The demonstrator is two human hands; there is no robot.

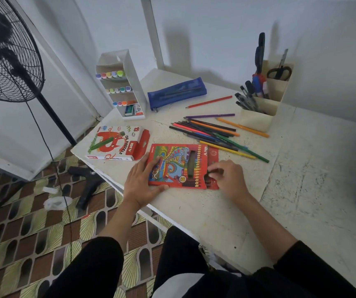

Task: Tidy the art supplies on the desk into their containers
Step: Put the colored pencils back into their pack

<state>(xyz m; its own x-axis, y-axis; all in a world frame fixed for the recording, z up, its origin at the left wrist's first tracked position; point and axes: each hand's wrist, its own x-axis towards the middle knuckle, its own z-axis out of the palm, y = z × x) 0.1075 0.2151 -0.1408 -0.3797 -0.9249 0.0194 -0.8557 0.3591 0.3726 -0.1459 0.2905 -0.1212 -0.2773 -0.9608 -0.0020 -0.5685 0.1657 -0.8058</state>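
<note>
The red colour pencil box (179, 166) lies flat on the desk (237, 211), near its front edge. The left hand (142, 181) rests on the box's left end, fingers straight and slightly spread. The right hand (228, 179) is at the box's open right end, fingers curled and pinching there (whether flap or pencil tip, I cannot tell). Behind the box the loose pencils (215, 134) lie scattered. Just left of the box sits an oil pastels box (116, 145).
</note>
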